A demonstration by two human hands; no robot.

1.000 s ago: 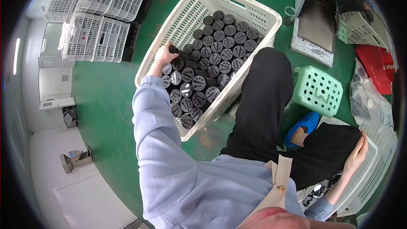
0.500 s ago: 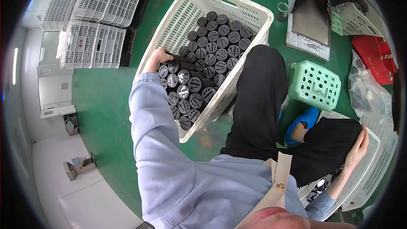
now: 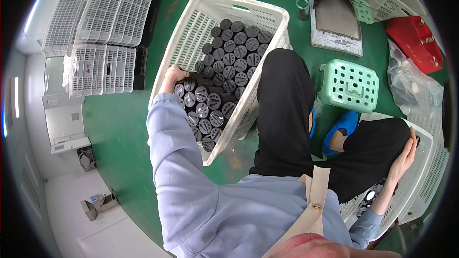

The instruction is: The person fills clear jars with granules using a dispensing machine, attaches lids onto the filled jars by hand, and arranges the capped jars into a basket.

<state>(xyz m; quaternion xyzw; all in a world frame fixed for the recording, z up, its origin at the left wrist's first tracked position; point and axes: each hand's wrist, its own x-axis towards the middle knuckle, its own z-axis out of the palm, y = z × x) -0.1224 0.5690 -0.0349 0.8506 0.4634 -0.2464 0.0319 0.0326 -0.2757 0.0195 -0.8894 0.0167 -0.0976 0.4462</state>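
A white slatted crate (image 3: 282,19) stands on the floor before me, holding many black cylindrical containers (image 3: 228,59) with slotted, holed round lids. My left hand (image 3: 175,74) reaches over its left wall, fingers curled round the side of a black cylindrical container (image 3: 189,85); the fingertips are partly hidden. Several containers near this hand lean, showing their long sides. My right hand (image 3: 404,159) rests on the outer side of my bent right knee, fingers stretched out and holding nothing. Beneath that arm is another white crate (image 3: 424,150) with dark and shiny pieces inside.
A mint-green stool (image 3: 351,87) stands ahead of my right leg. Beyond are a metal-topped platform (image 3: 337,21), a clear beaker (image 3: 302,9), a red bag (image 3: 415,43) and clear plastic bags (image 3: 411,81). Stacked white crates (image 3: 103,69) stand at left.
The whole view has shifted, moving the crate slightly left and down in the picture. My left hand stays at the same containers; my right hand stays on the knee.
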